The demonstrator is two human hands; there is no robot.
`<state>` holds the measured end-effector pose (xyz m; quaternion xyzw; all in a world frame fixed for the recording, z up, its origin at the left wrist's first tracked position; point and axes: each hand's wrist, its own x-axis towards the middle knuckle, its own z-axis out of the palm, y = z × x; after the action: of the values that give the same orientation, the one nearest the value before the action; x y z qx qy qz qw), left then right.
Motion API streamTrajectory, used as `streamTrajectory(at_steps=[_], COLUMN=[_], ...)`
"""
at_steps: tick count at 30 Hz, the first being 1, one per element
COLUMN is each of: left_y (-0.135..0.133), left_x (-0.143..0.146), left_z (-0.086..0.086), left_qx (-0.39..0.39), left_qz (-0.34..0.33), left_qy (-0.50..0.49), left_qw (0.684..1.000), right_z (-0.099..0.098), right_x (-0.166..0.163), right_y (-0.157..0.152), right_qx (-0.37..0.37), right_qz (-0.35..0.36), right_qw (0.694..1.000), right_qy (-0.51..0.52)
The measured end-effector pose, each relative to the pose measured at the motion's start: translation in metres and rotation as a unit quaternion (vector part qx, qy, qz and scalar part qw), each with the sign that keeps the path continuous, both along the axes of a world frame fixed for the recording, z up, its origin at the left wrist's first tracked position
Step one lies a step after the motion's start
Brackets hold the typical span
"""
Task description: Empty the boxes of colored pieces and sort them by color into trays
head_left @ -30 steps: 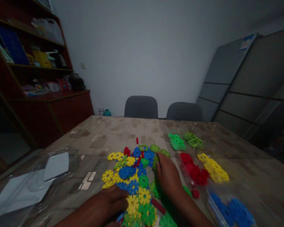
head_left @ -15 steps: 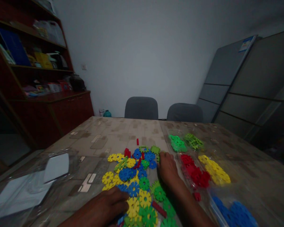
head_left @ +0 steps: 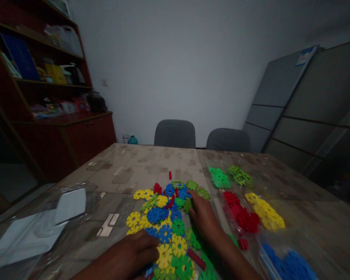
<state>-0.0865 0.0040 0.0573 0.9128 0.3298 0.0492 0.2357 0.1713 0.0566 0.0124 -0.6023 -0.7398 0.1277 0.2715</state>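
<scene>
A heap of flat plastic gear-shaped pieces (head_left: 166,221) in yellow, blue, green and red lies on the patterned table (head_left: 151,163). My right hand (head_left: 205,217) rests on the heap's right side, fingers curled round a dark green piece (head_left: 188,205). My left hand (head_left: 134,252) lies low at the heap's near left edge, fingers bent onto the yellow pieces; what they hold, if anything, is hidden. To the right lie sorted groups: light green pieces (head_left: 219,177), olive green pieces (head_left: 239,175), red pieces (head_left: 242,216), yellow pieces (head_left: 265,212) and blue pieces (head_left: 288,262).
A clear plastic container with a white lid (head_left: 70,204) and white sheets stand at the near left. Two grey chairs (head_left: 175,133) face the far table edge. A dark wooden shelf unit (head_left: 46,97) fills the left wall; grey panels (head_left: 309,105) lean at the right.
My right hand reached forward to the far green pieces, then drew back a little and left with a dark green piece in its fingers. My left hand stayed put.
</scene>
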Motion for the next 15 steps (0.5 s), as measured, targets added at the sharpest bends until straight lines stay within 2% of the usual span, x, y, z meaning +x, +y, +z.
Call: streamTrajectory(at_steps=[3,7,12,15], left_y=[-0.001,-0.001,-0.001,-0.002], left_x=[-0.001,0.001,0.004,0.004], left_z=[0.0,0.002,0.006,0.006], left_qx=[0.01,0.046,0.088,0.103], left_qz=[-0.011,-0.026,-0.033,-0.032], left_qy=[0.001,-0.012,-0.001,-0.011], left_qw=[1.0,0.999,0.996,0.994], right_z=[0.011,0.016,0.002,-0.004], right_x=[0.004,0.009,0.009,0.008], right_y=[0.003,0.016,0.025,0.027], right_qx=[-0.026,-0.06,-0.089,-0.098], right_qz=[-0.031,-0.112,-0.186,-0.198], right_qw=[0.999,0.988,0.969,0.965], right_qy=[-0.023,-0.086,-0.136,-0.143])
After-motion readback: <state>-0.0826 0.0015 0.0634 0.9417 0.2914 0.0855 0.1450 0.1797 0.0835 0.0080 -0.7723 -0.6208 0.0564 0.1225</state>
